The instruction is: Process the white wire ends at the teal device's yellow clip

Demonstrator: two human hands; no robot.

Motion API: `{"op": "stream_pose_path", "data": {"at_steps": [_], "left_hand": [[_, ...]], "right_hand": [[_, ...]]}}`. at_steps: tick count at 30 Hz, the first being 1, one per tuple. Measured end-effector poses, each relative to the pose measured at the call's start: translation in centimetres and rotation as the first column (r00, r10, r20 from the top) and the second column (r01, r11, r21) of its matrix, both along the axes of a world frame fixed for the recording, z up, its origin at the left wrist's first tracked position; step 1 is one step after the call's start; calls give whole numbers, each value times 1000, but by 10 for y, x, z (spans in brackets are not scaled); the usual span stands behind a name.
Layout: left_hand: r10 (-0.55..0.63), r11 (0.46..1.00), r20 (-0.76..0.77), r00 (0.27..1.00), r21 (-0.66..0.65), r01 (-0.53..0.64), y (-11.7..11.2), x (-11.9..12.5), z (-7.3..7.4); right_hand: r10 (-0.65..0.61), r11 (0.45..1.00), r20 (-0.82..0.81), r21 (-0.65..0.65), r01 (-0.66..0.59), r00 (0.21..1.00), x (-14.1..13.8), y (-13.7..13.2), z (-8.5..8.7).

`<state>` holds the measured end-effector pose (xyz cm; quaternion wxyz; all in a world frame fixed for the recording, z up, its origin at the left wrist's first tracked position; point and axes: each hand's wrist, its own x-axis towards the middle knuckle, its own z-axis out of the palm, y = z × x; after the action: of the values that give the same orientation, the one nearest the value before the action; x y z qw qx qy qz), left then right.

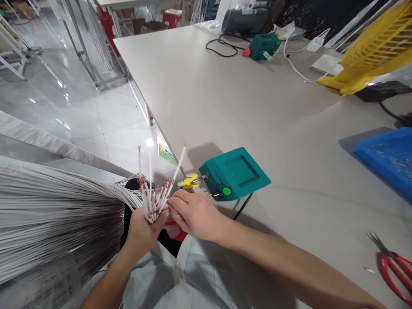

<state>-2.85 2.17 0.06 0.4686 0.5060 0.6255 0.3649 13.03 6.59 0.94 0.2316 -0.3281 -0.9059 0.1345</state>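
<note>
My left hand (141, 229) is closed round a bundle of white wires with red-marked tips (154, 199), held upright just off the table's near left edge. Their long white lengths (58, 206) fan out to the left. My right hand (193, 214) pinches one wire of the bundle, fingertips touching it at the right side. Just beyond my right hand sits a small teal box with a green button (233, 174) on the grey table (225, 94). A yellow clip (189, 182) sticks out of the box's left side.
Red scissors (391, 266) lie at the near right. A blue tray (386, 156) and a yellow basket (376, 53) stand at the right. A second teal device (264, 46), cables and a grey roll (244, 20) sit at the far end. Tiled floor and metal racks are left.
</note>
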Motion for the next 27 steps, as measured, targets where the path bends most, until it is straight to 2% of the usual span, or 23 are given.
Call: {"op": "stream_pose_path", "data": {"at_steps": [2, 4, 5, 7, 8, 9, 10, 11, 12, 13, 14, 15, 16, 17, 19, 23, 27], "left_hand": [[-20, 999, -56, 998, 42, 22, -1, -2, -1], [18, 998, -78, 997, 65, -13, -2, -1, -1], [41, 997, -76, 996, 70, -35, -2, 1, -1], [69, 997, -48, 997, 47, -66, -2, 5, 0], [83, 996, -20, 996, 22, -83, -2, 7, 1], [104, 995, 16, 994, -9, -104, -2, 9, 1], [132, 991, 61, 989, -41, -130, -1, 10, 1], [165, 985, 113, 980, -68, -158, 0, 10, 0], [198, 979, 171, 965, -87, -185, 1, 10, -1], [222, 974, 226, 948, -98, -205, 2, 10, -3], [234, 972, 276, 932, -99, -214, 3, 9, -4], [235, 972, 313, 920, -95, -215, 4, 9, -6], [231, 973, 336, 913, -89, -213, 4, 9, -7], [224, 975, 344, 912, -84, -208, 5, 9, -8], [210, 978, 336, 918, -84, -193, 7, 11, -8], [200, 979, 321, 926, -89, -181, 11, 15, -7], [216, 976, 281, 935, -91, -198, 16, 20, -4]], "right_hand": [[-38, 986, -14, -161, 35, 999, 0, 0, 4], [-119, 918, -63, -386, 86, 991, -2, 1, 9], [-167, 850, -92, -518, 96, 982, -3, 2, 10], [-237, 635, -129, -771, 53, 963, -4, 4, 13], [-252, 519, -135, -855, 15, 958, -3, 5, 14], [-254, 445, -138, -896, -12, 957, -2, 6, 15], [-249, 445, -142, -895, -16, 958, 1, 6, 16], [-244, 527, -146, -850, 4, 959, 5, 7, 17], [-235, 666, -150, -745, 46, 960, 10, 6, 18], [-224, 819, -149, -564, 103, 963, 16, 6, 19], [-206, 930, -133, -335, 151, 969, 22, 7, 20], [-165, 982, -76, -109, 156, 983, 28, 7, 21], [-147, 986, 1, 79, 146, 989, 34, 9, 21], [-146, 969, 92, 212, 124, 985, 38, 10, 22], [-181, 938, 265, 335, 86, 947, 44, 15, 25], [-183, 953, 477, 301, 36, 859, 45, 28, 36], [-170, 959, 530, 283, 15, 831, 42, 38, 42]]}}
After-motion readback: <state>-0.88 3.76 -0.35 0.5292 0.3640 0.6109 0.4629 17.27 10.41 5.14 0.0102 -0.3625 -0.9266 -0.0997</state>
